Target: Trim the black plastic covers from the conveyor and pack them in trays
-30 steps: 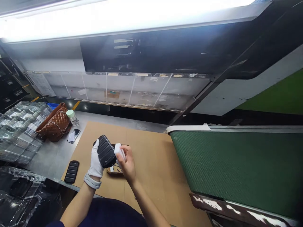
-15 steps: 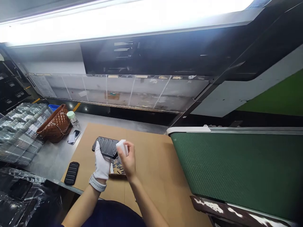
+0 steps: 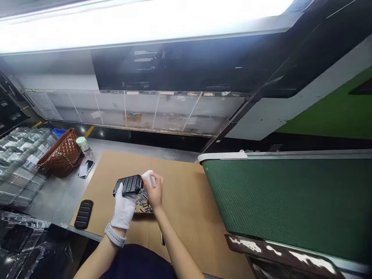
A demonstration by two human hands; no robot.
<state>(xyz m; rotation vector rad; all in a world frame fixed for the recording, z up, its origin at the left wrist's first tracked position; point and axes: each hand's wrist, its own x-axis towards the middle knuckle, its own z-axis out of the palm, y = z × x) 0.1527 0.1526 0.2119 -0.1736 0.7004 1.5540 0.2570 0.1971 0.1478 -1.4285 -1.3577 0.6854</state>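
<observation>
My left hand (image 3: pixel 124 209), in a white glove, is closed around a black rugged phone (image 3: pixel 128 185) with a ribbed back. The phone is tilted, its ribbed side up, above the cardboard-covered table. Pinched in the bare fingers of my right hand (image 3: pixel 154 192) is a white sponge block (image 3: pixel 148 177), at the phone's right edge. Whether block and phone touch is hard to make out. Beneath the hands sits a shallow box of small dark parts (image 3: pixel 142 199), partly hidden. A second black ribbed phone (image 3: pixel 83 214) lies on the cardboard's left edge.
A green conveyor belt (image 3: pixel 279 193) runs along the right. At the left are stacked clear plastic trays (image 3: pixel 20 159), a brown quilted handbag (image 3: pixel 62 153), a jar with a mint lid (image 3: pixel 84 146) and a smartphone (image 3: pixel 86 169). Black plastic-wrapped items (image 3: pixel 23 244) stand at lower left.
My left hand has tilted the phone, so its right end edge now shows more. The sponge block stays beside that end. The whole view has shifted slightly.
</observation>
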